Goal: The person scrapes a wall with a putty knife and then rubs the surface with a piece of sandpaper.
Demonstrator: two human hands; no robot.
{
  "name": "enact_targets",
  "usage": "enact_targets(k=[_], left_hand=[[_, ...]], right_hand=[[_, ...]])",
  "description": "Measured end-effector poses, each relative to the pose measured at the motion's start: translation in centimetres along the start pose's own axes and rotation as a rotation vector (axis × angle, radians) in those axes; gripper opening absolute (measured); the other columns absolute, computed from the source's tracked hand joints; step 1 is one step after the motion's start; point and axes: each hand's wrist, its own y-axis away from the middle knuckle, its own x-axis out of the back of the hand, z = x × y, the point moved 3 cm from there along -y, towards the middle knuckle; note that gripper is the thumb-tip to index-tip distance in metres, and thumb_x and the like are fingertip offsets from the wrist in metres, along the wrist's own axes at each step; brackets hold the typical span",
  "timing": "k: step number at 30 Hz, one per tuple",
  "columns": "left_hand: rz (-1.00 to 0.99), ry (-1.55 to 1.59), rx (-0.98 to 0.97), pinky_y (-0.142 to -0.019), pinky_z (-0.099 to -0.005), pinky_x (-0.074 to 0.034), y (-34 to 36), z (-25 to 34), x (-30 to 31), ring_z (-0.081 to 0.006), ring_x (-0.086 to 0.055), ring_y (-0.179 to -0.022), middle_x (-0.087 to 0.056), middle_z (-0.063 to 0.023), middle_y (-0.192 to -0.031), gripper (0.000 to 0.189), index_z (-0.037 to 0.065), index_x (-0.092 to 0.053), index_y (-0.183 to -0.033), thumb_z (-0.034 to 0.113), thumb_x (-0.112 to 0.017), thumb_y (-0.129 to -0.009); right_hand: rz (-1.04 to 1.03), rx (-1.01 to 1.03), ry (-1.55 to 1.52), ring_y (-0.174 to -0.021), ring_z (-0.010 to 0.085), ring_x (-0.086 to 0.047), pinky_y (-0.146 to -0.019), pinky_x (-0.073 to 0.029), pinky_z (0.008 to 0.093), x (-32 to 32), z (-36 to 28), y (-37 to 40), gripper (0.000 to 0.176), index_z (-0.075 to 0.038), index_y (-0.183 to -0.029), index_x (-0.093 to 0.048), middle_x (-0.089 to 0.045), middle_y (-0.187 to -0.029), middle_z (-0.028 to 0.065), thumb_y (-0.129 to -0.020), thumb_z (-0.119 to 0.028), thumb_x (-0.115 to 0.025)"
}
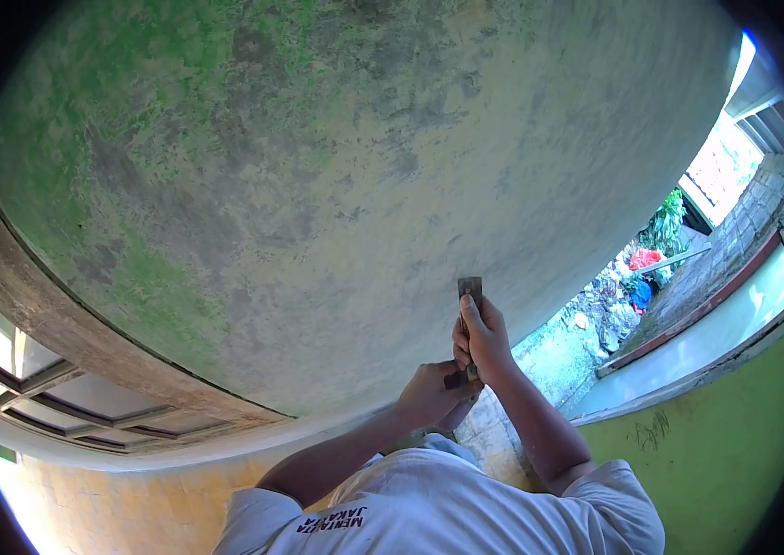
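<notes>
My right hand is closed around a putty knife, its thumb laid along the tool and its dark rectangular blade pointing up the wall. The blade overlaps the lower part of a patchy plastered wall. Just below and to the left, my left hand is closed by the lower end of the putty knife's handle. A dark flat piece shows at its fingers; I cannot tell what kind of thing it is.
Green paint remains at the wall's left. A wooden window frame runs along the lower left. To the right are a low green wall, a pale ledge, and an outdoor area with rubble, a red item and plants.
</notes>
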Motion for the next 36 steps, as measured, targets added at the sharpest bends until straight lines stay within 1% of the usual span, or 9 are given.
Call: enact_targets(k=[7,10,11,16,18,22,28,32,36], left_hand=[[-0.006,0.028,0.024,-0.068,-0.0288,-0.049,-0.6,0.9,0.8,-0.0094,-0.06,-0.07,-0.068,-0.0078,-0.079,0.038,-0.001,-0.066,-0.096,0.033,-0.072,-0.082],[0.003,-0.049,-0.038,-0.061,-0.0332,-0.049,-0.5,2.0,1.5,-0.0166,-0.062,-0.061,-0.067,-0.0135,-0.073,0.039,-0.001,-0.067,-0.094,0.034,-0.072,-0.08],[-0.019,-0.042,0.014,-0.067,-0.0282,-0.049,0.2,2.3,1.4,-0.0097,-0.06,-0.071,-0.068,-0.0072,-0.08,0.039,-0.001,-0.067,-0.096,0.034,-0.073,-0.081],[-0.019,0.029,-0.026,-0.07,-0.0295,-0.049,1.0,-1.3,-0.6,-0.0108,-0.061,-0.073,-0.069,-0.0076,-0.081,0.037,0.0,-0.067,-0.095,0.034,-0.073,-0.081],[0.025,0.065,-0.011,-0.065,-0.0329,-0.05,-0.3,-0.9,0.2,-0.0185,-0.065,-0.065,-0.068,-0.013,-0.075,0.042,-0.004,-0.067,-0.093,0.036,-0.073,-0.08],[-0.004,0.009,-0.092,-0.064,-0.0333,-0.05,-0.5,0.8,0.7,-0.0207,-0.067,-0.067,-0.069,-0.0145,-0.077,0.038,-0.002,-0.067,-0.092,0.034,-0.071,-0.081],[0.047,0.037,-0.166,-0.065,-0.0335,-0.05,0.4,-0.1,-0.7,-0.0207,-0.067,-0.068,-0.069,-0.0138,-0.076,0.038,0.0,-0.067,-0.095,0.035,-0.071,-0.081],[-0.023,-0.051,-0.01,-0.065,-0.0327,-0.05,-0.7,1.7,1.3,-0.0174,-0.065,-0.067,-0.068,-0.0131,-0.075,0.041,-0.003,-0.067,-0.094,0.035,-0.072,-0.08],[-0.005,0.063,-0.032,-0.066,-0.0326,-0.05,1.1,0.8,-0.3,-0.0174,-0.065,-0.067,-0.068,-0.0136,-0.076,0.042,-0.004,-0.067,-0.094,0.035,-0.072,-0.08]], right_hand=[[0.009,0.056,0.06,-0.035,0.0095,-0.039,-0.033,-0.034,0.0256,-0.5,-1.1,-0.9,0.029,-0.01,-0.086,-0.038,-0.04,-0.052,0.0004,-0.101,-0.035,-0.042],[-0.009,0.133,0.07,-0.034,0.0094,-0.04,-0.033,-0.034,0.0254,-0.8,-2.4,-1.0,0.03,-0.009,-0.085,-0.038,-0.039,-0.051,0.0002,-0.101,-0.035,-0.042],[-0.005,0.087,0.06,-0.034,0.0093,-0.04,-0.033,-0.034,0.0254,-0.8,-2.0,-0.6,0.03,-0.009,-0.085,-0.038,-0.04,-0.051,0.0003,-0.101,-0.035,-0.042],[-0.004,-0.042,0.063,-0.034,0.0094,-0.039,-0.033,-0.034,0.0252,-0.5,0.5,0.4,0.03,-0.009,-0.085,-0.038,-0.039,-0.051,0.0003,-0.101,-0.035,-0.042],[0.002,0.018,0.084,-0.034,0.0097,-0.039,-0.033,-0.034,0.0254,-0.9,-0.6,-0.8,0.03,-0.009,-0.085,-0.038,-0.039,-0.051,0.0003,-0.1,-0.035,-0.043],[0.017,0.037,0.02,-0.034,0.0104,-0.039,-0.033,-0.034,0.0258,-0.2,-1.1,-0.7,0.031,-0.009,-0.085,-0.038,-0.039,-0.052,0.0004,-0.1,-0.035,-0.043],[0.0,-0.032,0.05,-0.034,0.0104,-0.039,-0.032,-0.034,0.0264,-0.1,-0.3,0.2,0.031,-0.009,-0.084,-0.038,-0.039,-0.052,0.0005,-0.1,-0.035,-0.043],[-0.034,0.066,0.037,-0.034,0.0101,-0.039,-0.033,-0.033,0.0261,-0.6,-1.9,-1.0,0.031,-0.01,-0.084,-0.038,-0.04,-0.052,0.001,-0.1,-0.036,-0.043],[0.002,-0.056,0.019,-0.033,0.0102,-0.038,-0.033,-0.033,0.0264,0.0,-0.2,0.6,0.031,-0.01,-0.083,-0.038,-0.04,-0.051,0.0011,-0.1,-0.036,-0.043]])
